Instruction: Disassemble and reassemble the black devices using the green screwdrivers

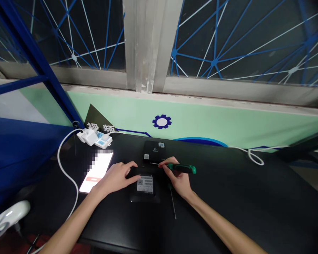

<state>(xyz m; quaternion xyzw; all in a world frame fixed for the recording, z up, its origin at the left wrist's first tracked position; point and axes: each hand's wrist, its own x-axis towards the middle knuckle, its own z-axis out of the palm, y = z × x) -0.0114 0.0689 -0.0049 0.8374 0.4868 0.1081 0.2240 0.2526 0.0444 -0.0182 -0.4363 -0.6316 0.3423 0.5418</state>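
On the dark table lies a flat black device (pixel 145 197) with a white printed label (pixel 145 184) facing up. My left hand (pixel 119 176) reaches in from the left, its thumb and index finger stretched apart. The thumb touches the device near the label, and the index fingertip is at its far left edge. My right hand (pixel 178 179) is closed round a green-and-black screwdriver (pixel 184 168), held nearly level with its thin shaft pointing left above the device's far edge. Partly under that hand, a second screwdriver (pixel 172 203) lies on the table, tip toward me.
A black box (pixel 154 151) with stickers stands behind the device. Left of it lies a lit phone (pixel 96 173). A power strip (pixel 103 140) with white plugs and a cable sits at the back left. Another white cable (pixel 255 158) loops at the back right, by the green wall.
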